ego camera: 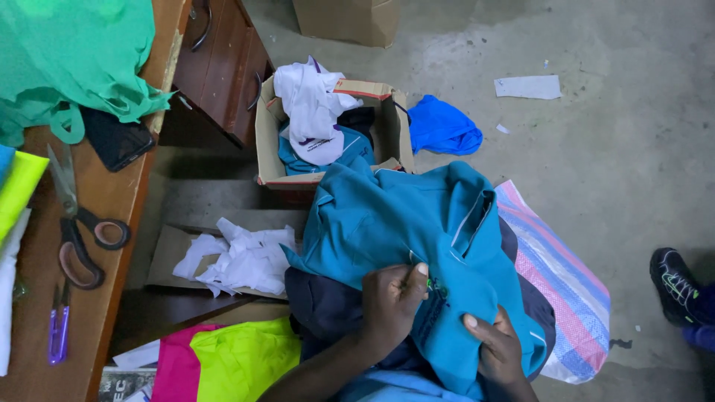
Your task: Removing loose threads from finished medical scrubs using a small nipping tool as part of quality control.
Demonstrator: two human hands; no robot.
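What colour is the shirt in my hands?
Teal blue shirt, with a light-edged collar; head view.

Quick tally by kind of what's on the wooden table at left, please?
Large scissors: 1
Small purple snips: 1
Black phone: 1
Green cloth: 1
Yellow-green cloth: 1
Total: 5

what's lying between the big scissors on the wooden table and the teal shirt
In the head view, crumpled white fabric scraps on flattened brown cardboard lie between the scissors and teal shirt.
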